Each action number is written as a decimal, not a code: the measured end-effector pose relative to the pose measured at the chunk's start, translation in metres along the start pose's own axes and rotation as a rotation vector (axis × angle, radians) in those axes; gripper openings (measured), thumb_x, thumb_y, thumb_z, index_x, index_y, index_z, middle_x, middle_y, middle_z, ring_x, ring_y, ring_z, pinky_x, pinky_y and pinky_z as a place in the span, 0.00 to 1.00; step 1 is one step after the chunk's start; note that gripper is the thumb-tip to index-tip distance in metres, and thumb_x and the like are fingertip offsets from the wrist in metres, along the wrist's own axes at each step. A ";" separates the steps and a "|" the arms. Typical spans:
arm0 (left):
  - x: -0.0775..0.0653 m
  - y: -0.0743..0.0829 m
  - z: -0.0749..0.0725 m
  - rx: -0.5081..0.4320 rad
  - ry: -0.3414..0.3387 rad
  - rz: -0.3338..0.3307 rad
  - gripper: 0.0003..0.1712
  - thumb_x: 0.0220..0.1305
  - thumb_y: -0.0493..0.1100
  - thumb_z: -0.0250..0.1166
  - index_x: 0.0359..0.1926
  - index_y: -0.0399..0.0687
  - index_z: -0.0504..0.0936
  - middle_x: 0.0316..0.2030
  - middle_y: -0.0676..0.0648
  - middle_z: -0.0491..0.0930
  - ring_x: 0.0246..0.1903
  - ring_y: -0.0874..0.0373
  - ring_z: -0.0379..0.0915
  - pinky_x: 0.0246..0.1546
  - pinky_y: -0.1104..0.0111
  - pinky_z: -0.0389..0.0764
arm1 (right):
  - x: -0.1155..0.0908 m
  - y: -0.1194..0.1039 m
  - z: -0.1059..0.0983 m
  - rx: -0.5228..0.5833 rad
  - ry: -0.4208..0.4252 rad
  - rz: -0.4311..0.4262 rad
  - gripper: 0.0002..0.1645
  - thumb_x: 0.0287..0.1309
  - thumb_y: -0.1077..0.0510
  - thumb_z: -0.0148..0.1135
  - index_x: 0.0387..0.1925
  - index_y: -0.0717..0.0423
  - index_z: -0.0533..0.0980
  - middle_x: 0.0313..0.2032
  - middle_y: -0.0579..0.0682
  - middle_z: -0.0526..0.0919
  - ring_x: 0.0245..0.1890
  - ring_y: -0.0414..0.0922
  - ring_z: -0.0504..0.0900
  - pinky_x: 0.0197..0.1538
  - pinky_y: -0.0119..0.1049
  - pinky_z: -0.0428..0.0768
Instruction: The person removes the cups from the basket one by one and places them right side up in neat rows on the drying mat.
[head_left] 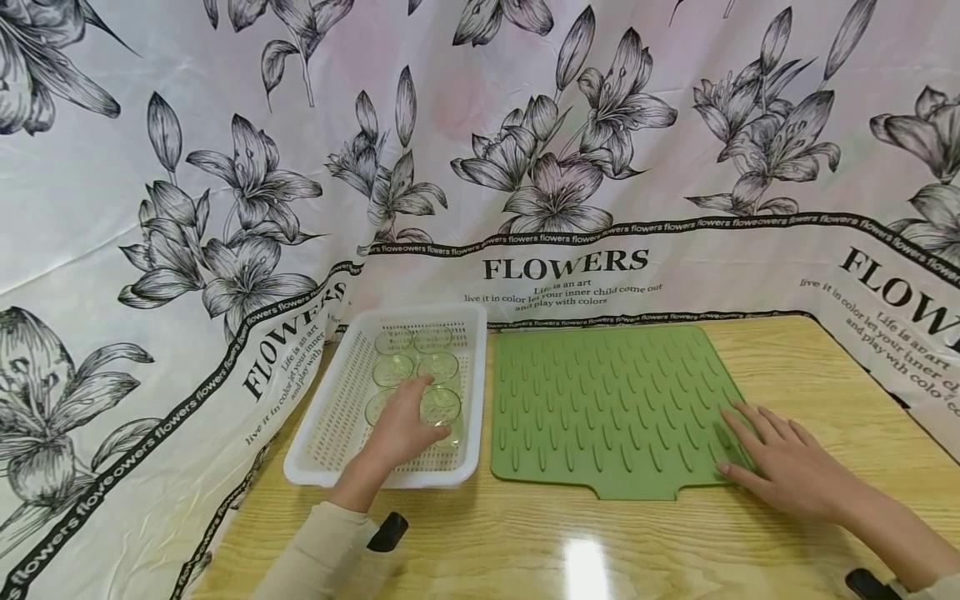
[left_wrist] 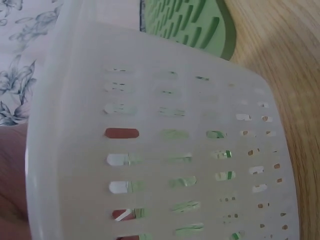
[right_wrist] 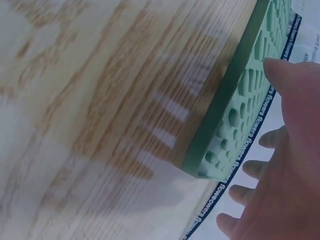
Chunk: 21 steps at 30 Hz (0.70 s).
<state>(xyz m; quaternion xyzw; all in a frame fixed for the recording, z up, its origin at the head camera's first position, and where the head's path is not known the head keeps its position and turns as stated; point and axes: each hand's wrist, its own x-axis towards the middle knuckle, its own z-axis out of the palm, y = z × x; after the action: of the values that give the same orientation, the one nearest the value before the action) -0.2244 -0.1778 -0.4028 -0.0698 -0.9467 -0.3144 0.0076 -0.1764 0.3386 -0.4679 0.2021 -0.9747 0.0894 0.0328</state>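
In the head view, my left hand (head_left: 405, 423) reaches over the rim of a white perforated plastic basket (head_left: 468, 458). Its thumb and fingers lie around the near right drinking glass (head_left: 442, 408), which is clear with a faint green-yellow tint. Several similar glasses stand in two rows behind and beside it. The left wrist view shows mostly the basket wall (left_wrist: 80, 150), which hides the fingers. My right hand (head_left: 795, 467) has its fingers spread at the right edge of a green ridged drying mat (head_left: 600, 408). In the right wrist view, the thumb (right_wrist: 287, 75) overlaps the mat's edge.
Basket and mat lie side by side on a wood-grain table (head_left: 517, 542). A white cloth (head_left: 420, 275) with printed flowers and lettering hangs behind them and along both sides. Dark straps (head_left: 387, 532) show at the wrists.
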 end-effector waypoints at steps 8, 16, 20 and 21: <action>-0.002 0.002 0.002 0.016 0.014 -0.005 0.48 0.55 0.41 0.78 0.74 0.39 0.65 0.73 0.33 0.62 0.71 0.33 0.59 0.67 0.39 0.68 | -0.003 0.004 0.003 0.033 -0.029 0.030 0.49 0.72 0.40 0.58 0.77 0.67 0.54 0.73 0.73 0.57 0.70 0.75 0.56 0.66 0.75 0.57; -0.002 0.004 0.002 0.015 0.041 0.016 0.46 0.55 0.39 0.78 0.72 0.37 0.67 0.71 0.33 0.64 0.71 0.33 0.60 0.68 0.40 0.68 | -0.005 0.007 0.010 0.059 -0.058 0.061 0.48 0.75 0.41 0.55 0.77 0.70 0.52 0.74 0.76 0.54 0.70 0.78 0.53 0.66 0.77 0.55; -0.003 0.004 0.003 0.017 0.045 0.022 0.46 0.54 0.39 0.78 0.71 0.36 0.67 0.70 0.33 0.65 0.69 0.33 0.62 0.66 0.40 0.70 | -0.005 0.008 0.014 0.080 -0.071 0.071 0.47 0.75 0.41 0.54 0.77 0.71 0.53 0.74 0.76 0.53 0.71 0.78 0.52 0.66 0.77 0.54; -0.003 0.004 0.003 0.018 0.045 0.022 0.46 0.54 0.39 0.78 0.72 0.35 0.67 0.70 0.33 0.65 0.69 0.33 0.62 0.65 0.40 0.70 | -0.005 0.008 0.014 0.085 -0.076 0.077 0.47 0.75 0.40 0.53 0.77 0.71 0.53 0.74 0.76 0.53 0.71 0.78 0.51 0.66 0.78 0.53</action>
<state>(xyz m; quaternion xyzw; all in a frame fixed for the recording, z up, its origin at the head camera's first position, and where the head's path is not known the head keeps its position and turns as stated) -0.2207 -0.1734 -0.4029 -0.0731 -0.9482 -0.3073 0.0328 -0.1753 0.3455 -0.4839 0.1691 -0.9776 0.1242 -0.0162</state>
